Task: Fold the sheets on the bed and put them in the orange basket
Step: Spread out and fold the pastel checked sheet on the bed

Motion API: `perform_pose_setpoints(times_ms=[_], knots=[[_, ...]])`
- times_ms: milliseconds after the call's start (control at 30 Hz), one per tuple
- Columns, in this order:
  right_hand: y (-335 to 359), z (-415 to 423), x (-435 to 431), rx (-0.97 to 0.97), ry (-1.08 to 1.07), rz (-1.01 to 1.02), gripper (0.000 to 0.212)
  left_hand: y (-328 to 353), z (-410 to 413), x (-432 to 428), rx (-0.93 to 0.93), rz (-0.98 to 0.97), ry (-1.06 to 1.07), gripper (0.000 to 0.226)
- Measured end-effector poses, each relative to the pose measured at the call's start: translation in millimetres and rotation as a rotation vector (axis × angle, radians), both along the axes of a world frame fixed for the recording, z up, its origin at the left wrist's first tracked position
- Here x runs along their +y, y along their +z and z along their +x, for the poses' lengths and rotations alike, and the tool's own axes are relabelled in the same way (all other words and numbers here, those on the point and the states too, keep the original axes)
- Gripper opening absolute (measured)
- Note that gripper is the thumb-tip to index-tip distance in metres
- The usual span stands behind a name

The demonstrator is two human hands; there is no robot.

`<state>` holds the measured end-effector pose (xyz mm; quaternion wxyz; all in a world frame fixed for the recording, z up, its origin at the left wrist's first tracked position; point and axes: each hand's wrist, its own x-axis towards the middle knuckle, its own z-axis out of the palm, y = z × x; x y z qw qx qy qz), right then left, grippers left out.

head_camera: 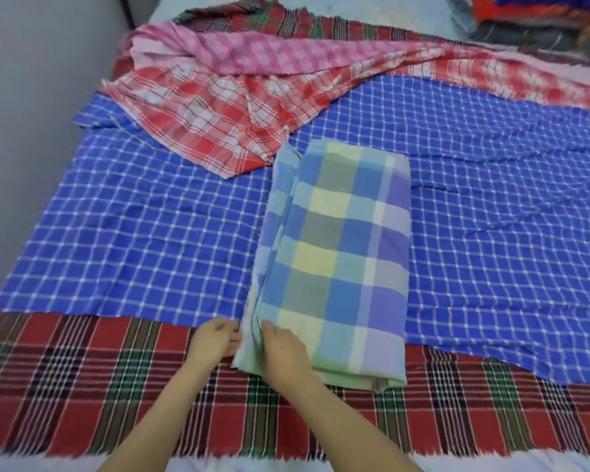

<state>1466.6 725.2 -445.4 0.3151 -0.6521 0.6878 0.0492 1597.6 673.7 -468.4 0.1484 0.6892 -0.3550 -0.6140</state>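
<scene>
The left hand (218,338) had its fingers curled in on the loose layered edge at the near-left corner of the folded sheet (338,250), pinching it. The right hand (283,352) lay on top of that same corner, just beside the left, with its fingers reaching to the seam between the layers. Whether it gripped a layer or only pressed down could not be told.

The folded sheet, a pastel plaid of blue, yellow, green and lilac, was a long narrow rectangle running away from the person. Its near end rested on a red-and-green plaid sheet (82,386) spread along the near edge of the bed. The rest of it lay on a blue checked sheet (133,233) spread flat across the middle.

Beyond its far end a red-and-white checked sheet (218,124) lay rumpled over the blue one, and a pink checked sheet (252,52) was bunched behind that.

At the far right corner sat a blurred heap (542,15) of orange, blue and dark cloth; whether a container held it could not be told. A pale wall (31,97) ran along the left.
</scene>
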Motion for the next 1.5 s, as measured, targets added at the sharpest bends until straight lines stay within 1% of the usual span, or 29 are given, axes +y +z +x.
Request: perform_pose_setpoints(times_ms=[33,67,133,167,200,267,333,433,500,567,600,667,767,833,900,933,1000,1033,1100,1167,1200,1267,1300,1367,1400,1433,1500], knots=[[-5.3,1.8,4.7,-0.013,0.002,0.007,0.048,-4.7,-2.3,-1.0,-0.046,-0.036,-0.070,0.023],[-5.8,1.3,7.8,-0.047,-0.016,0.017,0.049,-7.0,-6.4,-1.3,-0.126,-0.093,-0.167,0.028],[1.9,-2.9,5.2,-0.120,-0.083,0.032,0.036,-3.3,-16.5,-4.3,-0.342,-0.214,-0.334,0.038],[4.7,-6.5,2.4,-0.123,-0.123,0.018,0.030,0.0,-21.3,-5.6,-0.409,-0.265,-0.348,0.040],[6.0,-12.1,-1.5,-0.116,-0.184,-0.012,0.030,1.6,-25.0,-7.6,-0.431,-0.305,-0.350,0.040],[6.0,-27.6,-13.3,-0.097,-0.347,-0.096,0.038,6.0,-34.1,-13.6,-0.432,-0.324,-0.350,0.035],[5.1,-42.8,-27.1,-0.117,-0.480,-0.159,0.037,7.2,-41.8,-21.8,-0.440,-0.330,-0.400,0.030],[0.6,-60.1,-54.8,-0.124,-0.576,-0.194,0.037,5.5,-51.6,-33.5,-0.446,-0.356,-0.422,0.027],[0.0,-68.7,-76.7,-0.120,-0.593,-0.226,0.041,3.3,-59.1,-38.3,-0.456,-0.361,-0.421,0.026],[-1.0,-74.8,-104.3,-0.100,-0.555,-0.260,0.044,0.7,-64.4,-42.9,-0.482,-0.342,-0.412,0.029],[-1.6,-76.7,-118.4,-0.072,-0.526,-0.270,0.046,0.2,-66.2,-45.3,-0.470,-0.334,-0.407,0.030],[-7.7,-77.9,-150.2,-0.005,-0.466,-0.260,0.053,-3.5,-68.0,-50.5,-0.383,-0.307,-0.368,0.033],[-10.4,-75.1,-188.8,0.099,-0.439,-0.222,0.081,-0.6,-64.8,-55.0,-0.272,-0.314,-0.378,0.044],[-13.5,-71.9,-212.2,0.227,-0.401,-0.147,0.094,-0.6,-62.9,-57.0,-0.273,-0.329,-0.386,0.042],[-17.0,-71.0,-230.1,0.316,-0.385,-0.101,0.096,4.4,-62.2,-60.1,-0.344,-0.380,-0.427,0.022],[-18.6,-71.5,-237.1,0.337,-0.396,-0.090,0.095,6.6,-62.7,-61.4,-0.406,-0.419,-0.455,0.021],[-22.3,-76.0,-248.9,0.356,-0.434,-0.095,0.092,9.0,-65.4,-66.6,-0.518,-0.542,-0.520,0.034],[-23.5,-79.2,-253.1,0.361,-0.454,-0.100,0.092,10.5,-68.4,-70.2,-0.553,-0.601,-0.547,0.035],[-25.6,-84.3,-262.3,0.360,-0.474,-0.108,0.092,10.9,-76.6,-77.8,-0.581,-0.608,-0.623,0.031],[-27.0,-87.1,-271.6,0.356,-0.456,-0.119,0.084,7.2,-86.3,-83.8,-0.594,-0.541,-0.689,0.032],[-26.3,-88.2,-274.8,0.336,-0.451,-0.137,0.074,5.3,-90.5,-86.6,-0.604,-0.507,-0.704,0.032],[-21.4,-92.7,-274.8,0.234,-0.488,-0.224,0.044,3.2,-94.5,-89.2,-0.609,-0.457,-0.685,0.025],[-16.6,-96.5,-270.5,0.162,-0.533,-0.290,0.030,3.7,-94.5,-89.4,-0.587,-0.424,-0.659,0.028],[-0.3,-103.8,-256.8,0.040,-0.609,-0.464,0.011,8.0,-91.4,-87.2,-0.502,-0.379,-0.605,0.041],[11.1,-105.6,-250.7,-0.006,-0.617,-0.552,0.006,11.8,-88.9,-84.6,-0.460,-0.384,-0.589,0.043],[21.4,-105.5,-247.3,-0.041,-0.607,-0.620,0.008,17.8,-85.1,-80.9,-0.426,-0.399,-0.576,0.044],[33.6,-94.4,-249.1,-0.073,-0.568,-0.667,0.010,26.4,-73.0,-77.1,-0.383,-0.418,-0.556,0.045]])
